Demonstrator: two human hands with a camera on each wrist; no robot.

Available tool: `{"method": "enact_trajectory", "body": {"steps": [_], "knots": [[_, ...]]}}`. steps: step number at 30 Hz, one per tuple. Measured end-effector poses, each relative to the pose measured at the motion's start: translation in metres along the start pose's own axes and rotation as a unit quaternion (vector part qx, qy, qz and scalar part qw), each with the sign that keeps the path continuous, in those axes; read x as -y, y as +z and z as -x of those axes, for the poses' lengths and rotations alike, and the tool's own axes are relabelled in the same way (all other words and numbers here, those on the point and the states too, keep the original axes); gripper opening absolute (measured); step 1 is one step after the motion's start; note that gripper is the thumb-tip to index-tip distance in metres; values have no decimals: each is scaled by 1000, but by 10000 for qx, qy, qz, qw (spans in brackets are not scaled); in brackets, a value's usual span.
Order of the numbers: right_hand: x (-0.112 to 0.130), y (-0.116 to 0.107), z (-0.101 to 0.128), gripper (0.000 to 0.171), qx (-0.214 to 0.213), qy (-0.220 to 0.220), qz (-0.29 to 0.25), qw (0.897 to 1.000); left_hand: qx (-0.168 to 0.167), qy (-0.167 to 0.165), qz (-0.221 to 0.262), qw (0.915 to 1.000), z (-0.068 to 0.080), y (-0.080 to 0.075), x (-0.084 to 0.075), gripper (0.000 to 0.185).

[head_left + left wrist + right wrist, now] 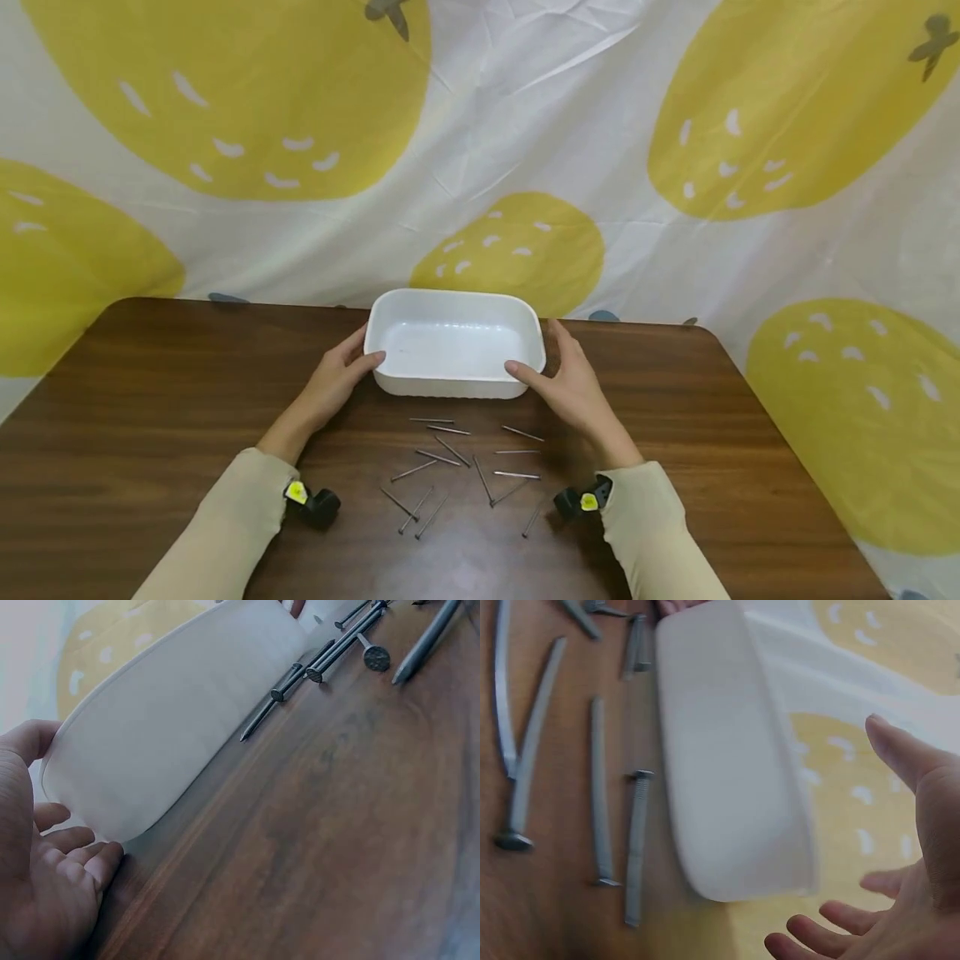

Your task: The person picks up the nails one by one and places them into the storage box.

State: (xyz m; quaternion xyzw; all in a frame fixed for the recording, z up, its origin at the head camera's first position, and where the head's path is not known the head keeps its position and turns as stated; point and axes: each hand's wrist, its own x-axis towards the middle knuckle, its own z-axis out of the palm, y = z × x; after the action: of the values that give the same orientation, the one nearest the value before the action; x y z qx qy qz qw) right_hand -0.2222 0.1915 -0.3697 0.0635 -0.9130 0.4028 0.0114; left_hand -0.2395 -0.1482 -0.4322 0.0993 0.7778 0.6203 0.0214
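Where my cream sleeves (pixel 225 517) come in at the near edge of the dark wooden desk (pixel 112 433), a small black wrist camera (pixel 313 503) sits on each arm, and between them a loose scatter of steel nails (pixel 465 462) lies flat on the wood, pointing every which way, a few crossing one another. Just beyond the nails stands the white plastic tub (pixel 454 343), upright, its long side toward me and nothing visible inside it. My left hand (pixel 336 379) is at the tub's left end and my right hand (pixel 572 379) at its right end, each with the thumb laid along the near corner and the fingers reaching round the short wall. From the head view both hands look to be in contact with the tub; the wrist views show the fingers (pixel 71 840) fairly straight and spread, with the right hand's fingers (pixel 832 915) seemingly a little off the wall, so I take them as relaxed rather than clamped on it. The nearest nails lie just beside the tub's front wall. Behind the desk hangs a white cloth (pixel 480 125) printed with big yellow fruit.
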Motion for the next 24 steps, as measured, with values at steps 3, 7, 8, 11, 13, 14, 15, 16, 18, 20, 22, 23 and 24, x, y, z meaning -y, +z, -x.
{"method": "enact_trajectory", "body": {"steps": [3, 7, 8, 11, 13, 14, 15, 16, 18, 20, 22, 23, 24], "knots": [[5, -14, 7, 93, -30, -271, 140, 9995, -9, -9, 70, 10000, 1, -1, -1, 71], [10, -30, 20, 78, -19, -843, 156, 9963, 42, -18, 144, 9999, 1, 0, -2, 71], [11, -33, 24, 75, -4, -1039, 178, 9944, 43, -14, 152, 9999, 0, 1, -2, 71], [12, -40, 38, 65, 39, -1755, 496, 9832, 38, -4, 192, 9998, -1, 1, -3, 72], [11, -43, 48, 59, 90, -2194, 767, 9726, 28, -15, 180, 9998, 0, 1, -3, 72], [10, -44, 53, 57, 119, -2379, 896, 9671, 29, -22, 179, 9998, 0, 2, -3, 72], [9, -46, 58, 55, 156, -2529, 1005, 9621, 35, -28, 180, 9998, 0, 2, -3, 72], [9, -48, 64, 54, 215, -2666, 1071, 9576, 41, -32, 166, 9998, 0, 2, -3, 72], [9, -51, 73, 52, 363, -2912, 1198, 9484, 56, -39, 170, 9998, 0, 3, -2, 72], [9, -54, 81, 50, 554, -3094, 1392, 9391, 62, -34, 193, 9998, 0, 4, -1, 71], [10, -55, 88, 47, 781, -3202, 1672, 9292, 49, -13, 193, 9998, -1, 4, -1, 71], [11, -54, 91, 46, 909, -3222, 1828, 9244, 47, -4, 191, 9998, -1, 4, -2, 71], [11, -54, 93, 44, 1033, -3237, 1981, 9194, 40, -1, 194, 9998, -1, 4, -2, 71]]}}
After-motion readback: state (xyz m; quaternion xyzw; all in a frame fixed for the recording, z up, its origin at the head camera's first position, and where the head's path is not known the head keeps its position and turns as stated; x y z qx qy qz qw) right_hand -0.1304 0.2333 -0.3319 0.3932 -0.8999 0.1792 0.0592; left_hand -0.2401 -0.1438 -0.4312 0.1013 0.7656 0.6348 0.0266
